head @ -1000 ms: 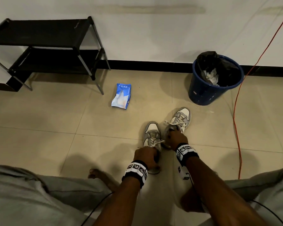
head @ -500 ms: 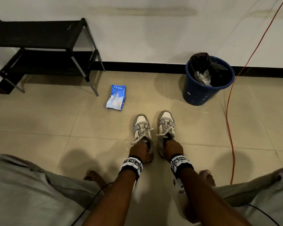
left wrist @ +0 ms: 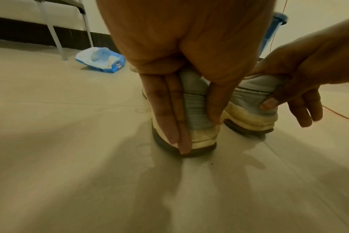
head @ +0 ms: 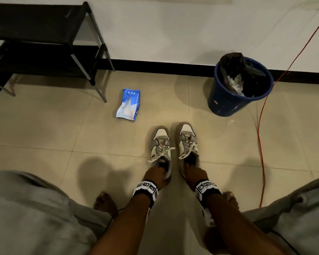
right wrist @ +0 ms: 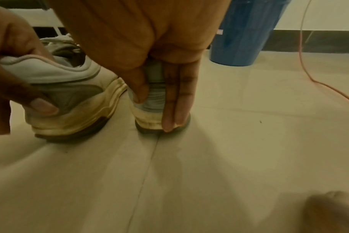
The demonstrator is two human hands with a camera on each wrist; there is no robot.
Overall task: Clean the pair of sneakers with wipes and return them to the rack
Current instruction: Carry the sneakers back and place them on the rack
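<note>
Left hand [head: 156, 174] pinches the left grey-and-white laced sneaker's [head: 161, 144] heel; right hand [head: 195, 173] pinches the right sneaker's [head: 187, 138] heel; both stand on the tiled floor [head: 63, 135].

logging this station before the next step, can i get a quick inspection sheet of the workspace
Surface: beige tiled floor.
Job's things: left sneaker and right sneaker side by side on the floor; wipes pack lies near the black rack, whose visible shelves are bare.
Clutter: blue bin, black liner, white waste inside.
Grippers: left hand grips left sneaker's heel; right hand grips right sneaker's heel.
Cables: orange cable right of the bin.
Surroundings: white wall, black baseboard.
</note>
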